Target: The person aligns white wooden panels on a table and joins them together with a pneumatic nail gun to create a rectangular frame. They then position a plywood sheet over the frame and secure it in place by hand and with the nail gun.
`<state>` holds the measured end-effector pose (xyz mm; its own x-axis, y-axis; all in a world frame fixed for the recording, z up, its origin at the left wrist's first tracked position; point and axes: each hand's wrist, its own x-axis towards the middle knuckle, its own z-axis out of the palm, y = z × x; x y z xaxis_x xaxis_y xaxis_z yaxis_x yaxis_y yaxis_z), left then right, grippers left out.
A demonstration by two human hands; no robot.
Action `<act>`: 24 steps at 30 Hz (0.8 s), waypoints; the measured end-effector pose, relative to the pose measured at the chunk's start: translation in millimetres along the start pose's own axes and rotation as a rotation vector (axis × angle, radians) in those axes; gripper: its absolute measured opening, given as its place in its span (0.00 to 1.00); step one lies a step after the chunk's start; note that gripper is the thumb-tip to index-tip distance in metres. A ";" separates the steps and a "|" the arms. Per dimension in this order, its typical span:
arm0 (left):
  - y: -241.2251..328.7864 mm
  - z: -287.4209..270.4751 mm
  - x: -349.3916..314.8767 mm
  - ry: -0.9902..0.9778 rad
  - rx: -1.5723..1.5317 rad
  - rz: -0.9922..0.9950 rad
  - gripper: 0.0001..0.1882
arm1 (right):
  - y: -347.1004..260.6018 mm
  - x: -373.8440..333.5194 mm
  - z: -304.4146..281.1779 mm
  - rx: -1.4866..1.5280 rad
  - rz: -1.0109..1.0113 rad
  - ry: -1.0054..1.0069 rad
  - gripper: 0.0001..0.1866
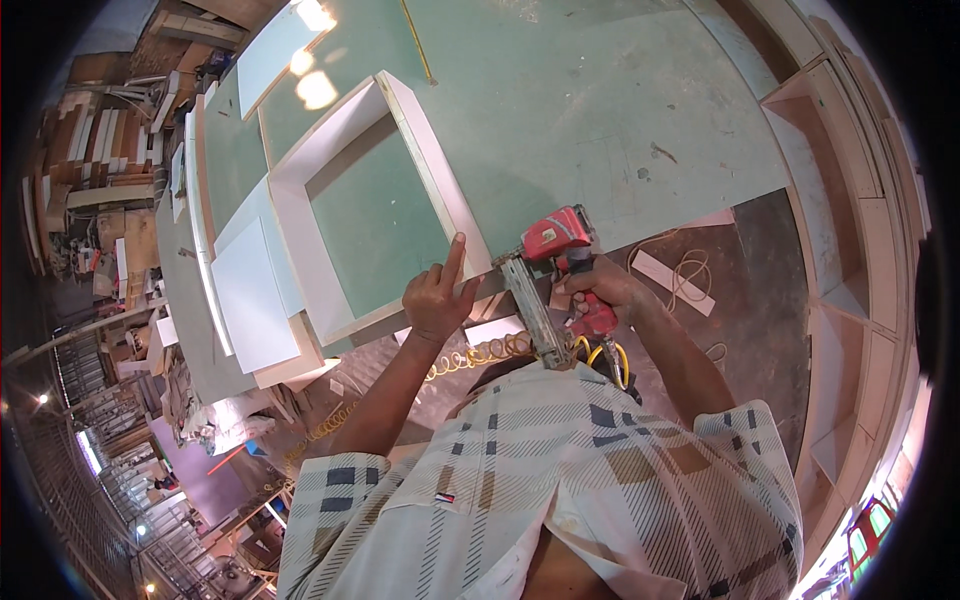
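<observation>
A rectangular frame (284, 210) of pale-faced boards stands on edge on the green worktable. My left hand (438, 298) grips its near right corner, with the index finger stretched along the right board and the other fingers bent over the near board. In my right hand (612, 285) is a red nail gun (556, 234) with a long grey magazine (533, 312). The gun's nose is close to the same corner; whether it touches the wood I cannot tell. A coiled yellow air hose (490, 350) trails away below the gun.
The green worktable (590, 110) carries a yellow tape measure (418, 45) at the far side. White panels (255, 283) lie left of the frame. Wooden carcasses (845, 180) line the right. Cord (690, 280) and a white strip (672, 282) are on the floor. Stacked boards (105, 140) fill the left.
</observation>
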<state>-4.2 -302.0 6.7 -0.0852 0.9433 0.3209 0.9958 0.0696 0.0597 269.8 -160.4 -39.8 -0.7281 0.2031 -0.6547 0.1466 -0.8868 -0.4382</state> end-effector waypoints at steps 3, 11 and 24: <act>0.9 0.7 0.2 0.011 -0.016 -0.004 0.44 | 1.5 1.5 -2.7 -0.046 -0.037 0.001 0.13; -0.9 0.5 0.9 0.004 -0.017 0.000 0.44 | 1.6 -1.7 2.0 -0.007 -0.067 -0.032 0.14; -1.0 -0.7 1.5 -0.021 0.003 0.027 0.42 | 4.4 1.9 -7.8 -0.045 -0.050 -0.086 0.16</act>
<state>-5.3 -300.9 7.8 -0.0578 0.9514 0.3025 0.9978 0.0451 0.0488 274.3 -160.6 -47.8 -0.7897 0.2082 -0.5771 0.1374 -0.8568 -0.4971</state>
